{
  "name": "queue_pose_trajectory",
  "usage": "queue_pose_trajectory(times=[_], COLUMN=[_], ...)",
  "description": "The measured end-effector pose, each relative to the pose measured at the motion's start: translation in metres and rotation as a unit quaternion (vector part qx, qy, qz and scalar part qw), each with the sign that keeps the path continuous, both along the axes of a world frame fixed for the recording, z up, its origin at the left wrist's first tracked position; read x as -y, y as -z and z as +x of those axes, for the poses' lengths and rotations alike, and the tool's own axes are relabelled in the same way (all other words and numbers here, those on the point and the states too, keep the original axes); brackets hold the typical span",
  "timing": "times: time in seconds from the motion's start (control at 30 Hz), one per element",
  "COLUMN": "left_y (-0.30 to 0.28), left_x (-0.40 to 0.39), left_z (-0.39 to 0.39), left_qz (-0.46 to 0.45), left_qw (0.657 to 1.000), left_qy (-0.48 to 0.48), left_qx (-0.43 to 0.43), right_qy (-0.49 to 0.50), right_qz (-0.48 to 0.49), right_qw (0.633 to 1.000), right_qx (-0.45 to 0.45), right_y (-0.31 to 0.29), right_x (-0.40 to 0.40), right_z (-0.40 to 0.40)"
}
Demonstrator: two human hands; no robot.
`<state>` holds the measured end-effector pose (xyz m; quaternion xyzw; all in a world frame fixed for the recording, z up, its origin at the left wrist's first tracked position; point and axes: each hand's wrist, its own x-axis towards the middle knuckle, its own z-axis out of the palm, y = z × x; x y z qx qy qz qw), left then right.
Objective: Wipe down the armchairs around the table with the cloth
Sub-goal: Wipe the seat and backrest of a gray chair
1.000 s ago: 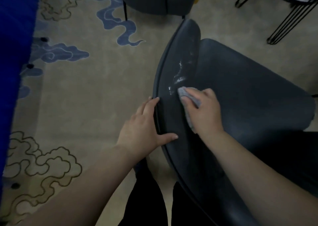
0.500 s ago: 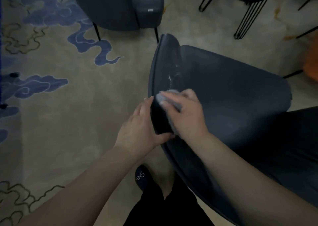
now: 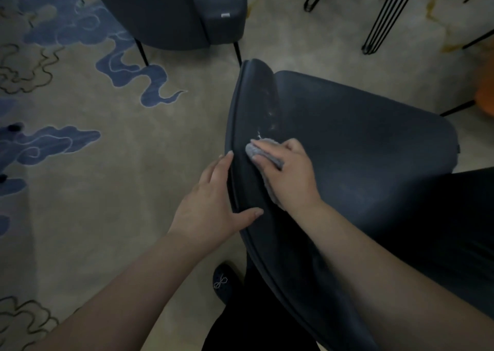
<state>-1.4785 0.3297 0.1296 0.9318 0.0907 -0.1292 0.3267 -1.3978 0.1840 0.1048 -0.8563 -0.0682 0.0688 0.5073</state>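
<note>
While the right hand (image 3: 290, 174) presses a small grey fleecy cloth (image 3: 260, 151) flat against the inner face of the near dark grey leather-like armchair (image 3: 361, 150), its fingers (image 3: 267, 158) lie stretched over the cloth with the thumb along the far edge, so the cloth is pinned between palm and upholstery rather than bunched in a fist. The cloth sits on the curved armrest wing of the chair, just below a patch of pale, shiny wet streaks (image 3: 270, 120) on the same surface. The left hand (image 3: 213, 203) braces the outer edge of that wing: its straight fingers rest along the outside of the piped rim, and the thumb reaches across onto the inner side, so the hand clasps the edge loosely and holds nothing else. The two hands are near each other, apart by a narrow strip of upholstery. A second dark grey armchair with thin black legs (image 3: 171, 10) stands beyond, well apart from the near one, on a beige carpet with blue cloud patterns (image 3: 107, 163). Black hairpin wire legs of a stool (image 3: 385, 16) show at the upper right, and an orange object (image 3: 485, 93), too blurred to identify, sits at the right edge. A dark slipper with a pale stitched emblem (image 3: 223, 281) shows below the chair.
</note>
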Motion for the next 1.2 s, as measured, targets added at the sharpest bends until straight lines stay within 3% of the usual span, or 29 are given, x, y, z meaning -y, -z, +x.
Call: queue_pose_trajectory(times=[0.17,0.33,0.5,0.57,0.67,0.8,0.9,1.0,1.1,1.2], left_y=[0.005,0.016,0.023,0.026,0.027,0.027,0.028,0.03,0.03,0.029], left_x=[0.002,0.007,0.005,0.008,0.015,0.02,0.019,0.02,0.021,0.021], left_z=[0.018,0.043,0.065,0.073,0.086,0.103,0.111,0.113,0.113,0.114], left_qz=[-0.02,-0.007,-0.029,-0.029,-0.023,-0.018,-0.009,-0.012,-0.013,-0.014], left_qw=[0.999,0.998,0.996,0.995,0.994,0.992,0.991,0.988,0.987,0.988], left_qy=[-0.027,-0.064,-0.085,-0.091,-0.11,-0.124,-0.131,-0.148,-0.154,-0.149], left_qx=[0.005,0.018,0.008,0.011,0.015,0.014,0.02,0.036,0.041,0.048], right_qy=[0.119,0.0,0.133,0.114,0.001,0.07,0.121,0.051,-0.042,0.023], right_qz=[0.038,0.057,0.039,0.074,0.083,0.065,0.057,0.119,0.095,0.064], right_qw=[0.991,0.998,0.989,0.99,0.996,0.993,0.988,0.991,0.994,0.998], right_qx=[-0.045,0.014,-0.046,-0.025,0.024,-0.068,-0.072,-0.013,0.033,-0.001], right_y=[0.004,0.013,0.028,0.026,0.028,0.036,0.036,0.028,0.031,0.04], right_x=[0.013,-0.008,0.011,0.008,-0.006,0.005,0.02,0.004,-0.017,-0.017], right_z=[0.036,0.048,0.096,0.094,0.075,0.111,0.127,0.117,0.118,0.146])
